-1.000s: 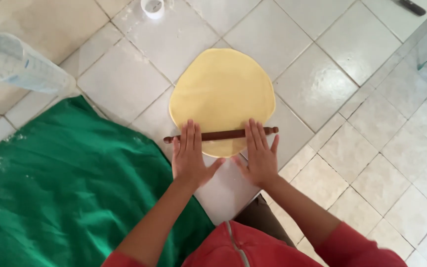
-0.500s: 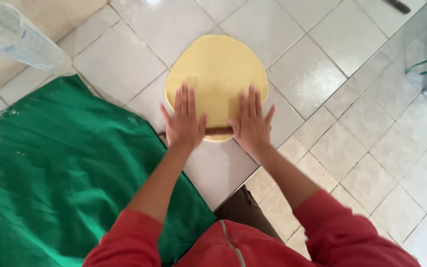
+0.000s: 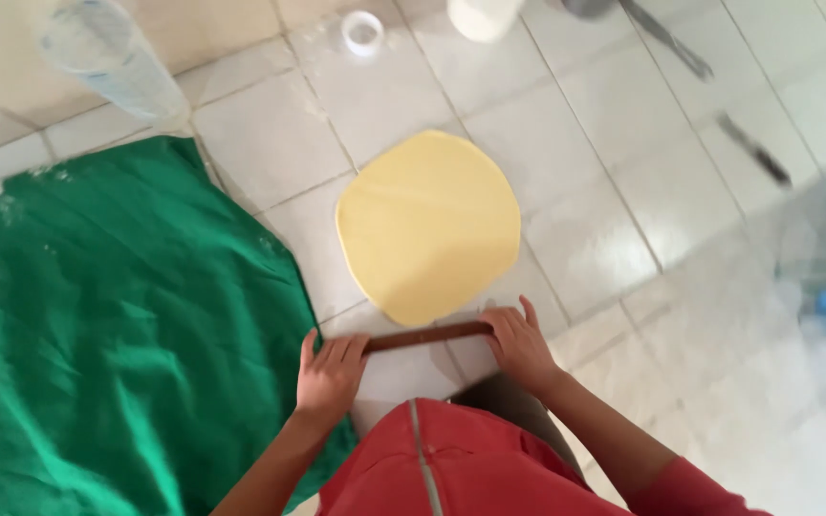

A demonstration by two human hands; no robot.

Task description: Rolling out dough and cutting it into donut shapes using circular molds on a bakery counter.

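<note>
We've got the dough (image 3: 427, 225) rolled flat and wide on the tiled surface (image 3: 614, 191), left hand (image 3: 329, 373) and right hand (image 3: 520, 346) resting open-fingered on the rolling pin (image 3: 429, 336) at its near edge.

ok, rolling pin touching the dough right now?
Apart. Head view: the rolling pin lies on bare tile just below the dough edge, a thin strip of tile between them; both hands rest on its ends.

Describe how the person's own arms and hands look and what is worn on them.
Both hands are bare: no gloves, rings or watch show on the left hand or the right hand. The forearms are uncovered. A red sleeve shows pushed up on the right arm, matching the red top with its grey zip.
</note>
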